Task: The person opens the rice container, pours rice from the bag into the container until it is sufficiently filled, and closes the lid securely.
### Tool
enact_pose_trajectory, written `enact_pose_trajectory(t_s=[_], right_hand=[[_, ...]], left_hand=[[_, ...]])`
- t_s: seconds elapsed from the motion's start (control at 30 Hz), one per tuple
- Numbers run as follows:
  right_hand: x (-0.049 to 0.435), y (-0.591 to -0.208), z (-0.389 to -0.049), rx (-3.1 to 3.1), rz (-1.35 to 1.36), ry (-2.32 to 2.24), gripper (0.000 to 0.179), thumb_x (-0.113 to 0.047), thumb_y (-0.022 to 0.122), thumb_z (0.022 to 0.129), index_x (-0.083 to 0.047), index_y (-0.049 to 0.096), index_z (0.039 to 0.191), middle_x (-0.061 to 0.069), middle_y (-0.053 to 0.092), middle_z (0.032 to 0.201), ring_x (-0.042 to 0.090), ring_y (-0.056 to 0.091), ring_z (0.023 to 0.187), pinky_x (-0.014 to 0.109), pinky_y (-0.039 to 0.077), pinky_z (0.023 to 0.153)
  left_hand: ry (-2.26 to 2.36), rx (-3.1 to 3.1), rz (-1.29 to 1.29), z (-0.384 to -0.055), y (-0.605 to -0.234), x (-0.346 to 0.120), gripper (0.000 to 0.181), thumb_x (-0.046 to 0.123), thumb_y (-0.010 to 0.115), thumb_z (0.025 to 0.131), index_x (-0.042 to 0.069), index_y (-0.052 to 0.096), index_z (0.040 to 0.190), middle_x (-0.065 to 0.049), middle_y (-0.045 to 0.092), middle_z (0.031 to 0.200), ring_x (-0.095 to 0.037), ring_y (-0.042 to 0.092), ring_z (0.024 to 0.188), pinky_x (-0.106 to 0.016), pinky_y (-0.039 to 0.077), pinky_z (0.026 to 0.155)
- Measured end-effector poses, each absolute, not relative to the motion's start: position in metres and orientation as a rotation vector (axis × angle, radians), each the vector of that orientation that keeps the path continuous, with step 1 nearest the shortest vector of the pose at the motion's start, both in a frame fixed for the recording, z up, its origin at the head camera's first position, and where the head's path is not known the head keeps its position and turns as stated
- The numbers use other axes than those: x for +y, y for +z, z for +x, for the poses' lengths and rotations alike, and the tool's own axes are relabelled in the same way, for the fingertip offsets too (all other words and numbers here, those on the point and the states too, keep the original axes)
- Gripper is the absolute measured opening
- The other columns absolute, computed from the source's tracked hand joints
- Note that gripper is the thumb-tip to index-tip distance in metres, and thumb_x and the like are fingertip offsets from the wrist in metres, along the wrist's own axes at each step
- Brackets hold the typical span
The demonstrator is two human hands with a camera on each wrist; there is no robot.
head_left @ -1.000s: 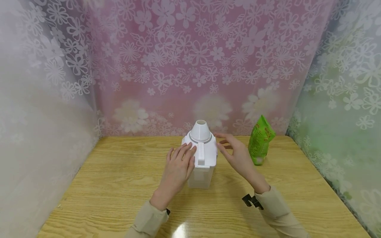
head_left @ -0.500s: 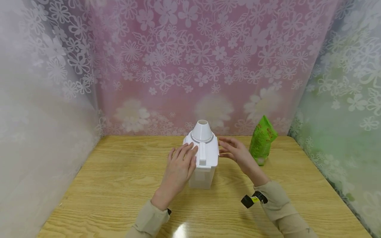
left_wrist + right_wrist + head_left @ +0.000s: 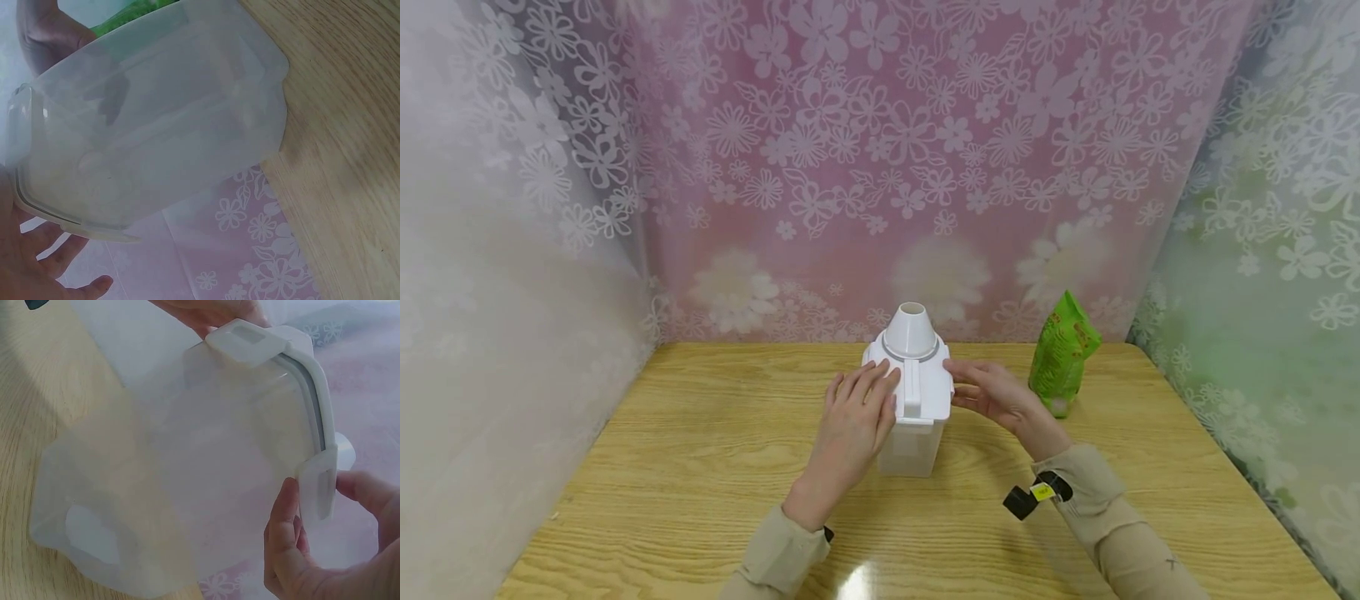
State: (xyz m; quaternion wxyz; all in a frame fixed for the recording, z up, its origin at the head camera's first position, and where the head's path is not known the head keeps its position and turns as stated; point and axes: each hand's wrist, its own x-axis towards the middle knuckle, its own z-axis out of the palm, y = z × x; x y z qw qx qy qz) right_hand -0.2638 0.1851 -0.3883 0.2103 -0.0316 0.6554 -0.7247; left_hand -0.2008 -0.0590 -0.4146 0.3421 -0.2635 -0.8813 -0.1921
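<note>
Clip (image 3: 317,487) pinched on the box (image 3: 910,454)

The box stands upright on the table (image 3: 700,467), between the two hands. The right hand (image 3: 1000,396) pinches the clip on the box's right side, thumb and fingers on opposite faces. The left hand (image 3: 850,417) grips nothing: it lies with fingers extended on the left of the white lid (image 3: 933,387). A cone (image 3: 910,333) sits on the lid. The green bag (image 3: 1060,358) stands beyond the right hand, apart from the box.
</note>
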Motion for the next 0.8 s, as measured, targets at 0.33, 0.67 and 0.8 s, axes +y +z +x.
enact_pose_trajectory(t_s=[0.33, 0.67, 0.8], right_hand=[[0.185, -0.389, -0.271, 1.746, -0.059, -2.000, 0.020, -0.019, 0.054, 0.105, -0.001, 0.062, 0.110, 0.002, 0.070, 0.095, 0.012, 0.069, 0.086, 0.026, 0.059, 0.080], [0.186, -0.392, -0.277, 1.712, -0.109, -1.966, 0.020, -0.019, 0.050, 0.107, -0.007, 0.065, 0.105, 0.004, 0.068, 0.097, 0.014, 0.068, 0.087, 0.027, 0.059, 0.081], [0.186, -0.392, -0.279, 1.701, -0.092, -1.972, 0.019, -0.019, 0.050, 0.106, -0.006, 0.064, 0.106, 0.004, 0.068, 0.096, 0.013, 0.068, 0.086, 0.026, 0.059, 0.079]], left_hand=[[-0.500, -2.280, -0.686, -0.200, -0.415, -0.059, 0.035, 0.023, 0.048, 0.106, 0.012, 0.063, 0.135, -0.009, 0.060, 0.140, -0.031, 0.055, 0.129, -0.063, 0.043, 0.104], [-0.494, -2.277, -0.684, -0.200, -0.415, -0.059, 0.035, 0.023, 0.046, 0.107, 0.012, 0.063, 0.135, -0.009, 0.060, 0.140, -0.030, 0.055, 0.129, -0.064, 0.044, 0.103], [-0.494, -2.279, -0.688, -0.200, -0.414, -0.059, 0.035, 0.023, 0.046, 0.106, 0.012, 0.063, 0.136, -0.009, 0.060, 0.140, -0.030, 0.055, 0.129, -0.064, 0.044, 0.103]])
